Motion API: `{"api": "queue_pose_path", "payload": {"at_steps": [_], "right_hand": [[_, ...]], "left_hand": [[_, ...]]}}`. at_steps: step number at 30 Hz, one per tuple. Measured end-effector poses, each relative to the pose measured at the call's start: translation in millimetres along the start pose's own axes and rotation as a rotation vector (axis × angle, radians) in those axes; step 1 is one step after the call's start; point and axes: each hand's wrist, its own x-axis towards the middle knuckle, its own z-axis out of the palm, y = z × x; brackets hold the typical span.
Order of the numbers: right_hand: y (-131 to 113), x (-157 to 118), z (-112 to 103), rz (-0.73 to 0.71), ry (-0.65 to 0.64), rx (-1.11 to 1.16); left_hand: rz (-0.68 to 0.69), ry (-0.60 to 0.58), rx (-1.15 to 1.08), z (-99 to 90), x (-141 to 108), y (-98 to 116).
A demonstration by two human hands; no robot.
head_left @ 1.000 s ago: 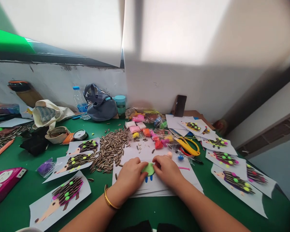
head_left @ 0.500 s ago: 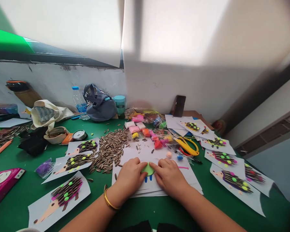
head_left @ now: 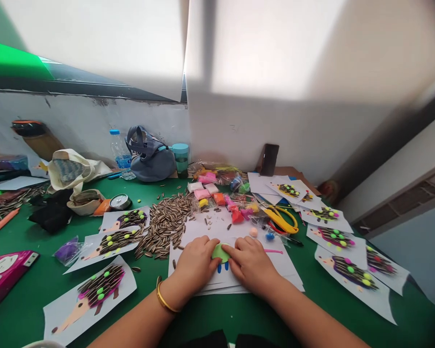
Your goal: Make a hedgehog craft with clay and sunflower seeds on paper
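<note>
My left hand (head_left: 196, 262) and my right hand (head_left: 253, 263) meet over a stack of white paper (head_left: 286, 271). Between them lies a flat, light green piece of modelling clay (head_left: 221, 253), its edges pressed by the thumb and index finger of each hand. The other fingers are curled in. Two short blue clay strips (head_left: 223, 267) stick out below the green piece. A thin pink strip (head_left: 274, 251) extends on the paper beyond my right hand. Just past the hands sit a small peach clay ball (head_left: 253, 232) and a blue lump (head_left: 270, 236).
Sunflower seeds (head_left: 166, 220) are heaped left of the paper. Hedgehog pictures with seed spines (head_left: 100, 290) lie on both sides. Clay packets (head_left: 202, 194), yellow-handled scissors (head_left: 284, 221) and a propped phone (head_left: 269, 159) stand further back. A magenta box (head_left: 12, 275) is far left.
My right fingers have shifted very slightly on the green clay, and more of its top shows now. The rest of the table looks the same.
</note>
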Motion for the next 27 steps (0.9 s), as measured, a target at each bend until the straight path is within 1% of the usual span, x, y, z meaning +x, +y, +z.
{"api": "queue_pose_path", "payload": {"at_steps": [6,10,14,18,22,27], "right_hand": [[0.0,2.8,-0.9,0.016,0.026,0.085],[0.6,4.3,1.6,0.032,0.008,0.09],[5.8,6.8,6.4,0.045,-0.015,0.128],[8.7,6.0,5.3,0.028,0.007,0.188],[0.0,5.3,-0.8,-0.042,-0.002,0.141],[-11.6,11.2,-1.5,-0.096,-0.048,0.059]], "left_hand": [[-0.013,0.029,-0.042,2.6,0.1,-2.6],[-0.02,0.028,-0.101,1.5,0.3,-4.3],[-0.033,0.059,-0.21,0.8,2.6,-11.9],[-0.072,0.11,-0.289,-5.8,6.4,-22.2],[-0.025,0.119,-0.184,-12.9,8.0,-29.1],[-0.004,0.068,-0.074,-13.0,8.4,-34.8]]}}
